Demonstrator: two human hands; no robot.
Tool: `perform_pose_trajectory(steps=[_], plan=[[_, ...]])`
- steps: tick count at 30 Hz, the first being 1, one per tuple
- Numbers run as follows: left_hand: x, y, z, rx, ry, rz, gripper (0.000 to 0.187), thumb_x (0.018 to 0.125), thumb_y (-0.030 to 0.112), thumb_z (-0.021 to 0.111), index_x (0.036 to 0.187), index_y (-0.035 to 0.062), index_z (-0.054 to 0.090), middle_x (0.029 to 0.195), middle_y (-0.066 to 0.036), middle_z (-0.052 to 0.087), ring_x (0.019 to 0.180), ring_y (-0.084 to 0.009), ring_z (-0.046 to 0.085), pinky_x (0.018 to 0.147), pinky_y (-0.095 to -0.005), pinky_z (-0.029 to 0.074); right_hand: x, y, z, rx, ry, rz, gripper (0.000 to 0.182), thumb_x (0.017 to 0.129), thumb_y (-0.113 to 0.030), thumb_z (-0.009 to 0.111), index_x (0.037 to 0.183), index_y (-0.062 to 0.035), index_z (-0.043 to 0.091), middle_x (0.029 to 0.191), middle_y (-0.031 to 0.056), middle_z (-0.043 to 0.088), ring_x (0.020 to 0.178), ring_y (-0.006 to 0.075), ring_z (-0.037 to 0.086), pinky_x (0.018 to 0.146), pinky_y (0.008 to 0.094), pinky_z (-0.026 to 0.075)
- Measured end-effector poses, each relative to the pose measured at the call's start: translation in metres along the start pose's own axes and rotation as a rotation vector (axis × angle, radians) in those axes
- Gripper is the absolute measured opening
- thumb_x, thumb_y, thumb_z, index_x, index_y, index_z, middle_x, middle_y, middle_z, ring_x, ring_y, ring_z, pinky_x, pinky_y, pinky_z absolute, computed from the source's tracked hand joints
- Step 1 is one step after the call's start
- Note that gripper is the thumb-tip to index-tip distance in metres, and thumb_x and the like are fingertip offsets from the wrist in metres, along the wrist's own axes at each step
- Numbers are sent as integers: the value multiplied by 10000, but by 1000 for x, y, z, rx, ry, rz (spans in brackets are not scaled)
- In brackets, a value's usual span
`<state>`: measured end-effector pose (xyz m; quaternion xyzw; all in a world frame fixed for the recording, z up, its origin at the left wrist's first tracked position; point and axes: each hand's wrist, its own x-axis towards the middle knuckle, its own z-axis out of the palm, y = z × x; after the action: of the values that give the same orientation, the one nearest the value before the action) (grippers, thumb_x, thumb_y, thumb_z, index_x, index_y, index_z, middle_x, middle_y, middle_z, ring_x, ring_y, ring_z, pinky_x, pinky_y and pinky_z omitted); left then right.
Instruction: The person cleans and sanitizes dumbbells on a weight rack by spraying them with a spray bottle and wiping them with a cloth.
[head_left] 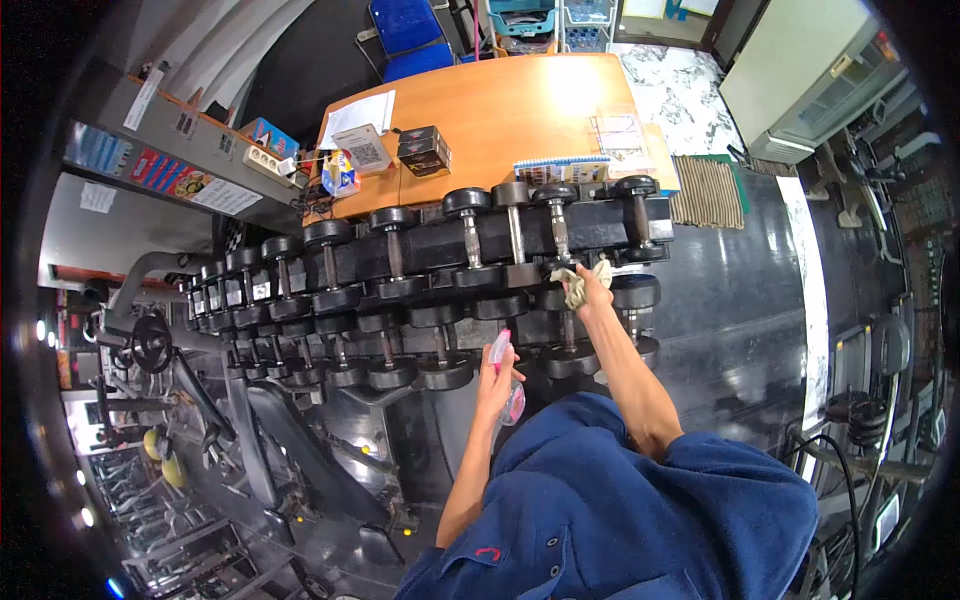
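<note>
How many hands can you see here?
2: the left hand grips a pink-topped spray bottle; the right hand holds a cloth by the dumbbells. None seems hidden.

A loose dark-blue fabric shirt (640, 510) with short sleeves, small round buttons (554, 556) down the front and a little red curved mark (488, 553) on the chest.

Glossy wooden desk (480, 110); crumpled cloth (584, 285); clear plastic bottle (514, 403).
</note>
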<state>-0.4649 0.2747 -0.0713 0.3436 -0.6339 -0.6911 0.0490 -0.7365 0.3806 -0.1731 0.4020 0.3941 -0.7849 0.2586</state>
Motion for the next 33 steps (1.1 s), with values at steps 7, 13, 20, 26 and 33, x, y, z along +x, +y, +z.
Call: perform_pose_trajectory(steps=[7,13,20,26,33], plan=[[2,2,18,-23,-64,50,495,1203,419,524,1504,26,542,1116,-65,632,764,-126,679,727,-299,587,-67,-88,-68,-669,58,-639,543,942,-422,906,1243,-2,742,1067,102,803,913,252,770,816,407,604],[14,8,42,16,-116,14,481,1202,422,523,1478,30,553,1113,-74,644,745,-127,684,713,-303,589,-36,-152,-55,-808,340,-1311,758,1022,-575,759,1344,104,663,1283,272,687,1234,426,662,1126,485,485],[34,25,82,55,-223,59,393,1199,384,541,1365,29,571,1081,-71,622,740,-130,676,705,-296,587,36,-136,-51,-1219,284,-1140,615,886,-96,793,1440,64,581,1500,292,542,1381,542,498,1223,573,403],[49,39,111,74,-270,91,436,1202,421,525,1397,32,551,1112,-67,635,748,-128,679,728,-299,583,-22,-108,-81,-1662,-45,-1329,1022,771,91,785,1699,-112,407,1826,200,222,1618,580,255,1362,588,261],[36,52,125,88,-270,101,448,1196,435,533,1389,31,549,1095,-68,620,751,-140,667,723,-310,589,-25,-130,-122,-1908,-289,-1483,878,819,46,734,1651,-35,468,1810,137,324,1656,473,273,1372,540,262]])
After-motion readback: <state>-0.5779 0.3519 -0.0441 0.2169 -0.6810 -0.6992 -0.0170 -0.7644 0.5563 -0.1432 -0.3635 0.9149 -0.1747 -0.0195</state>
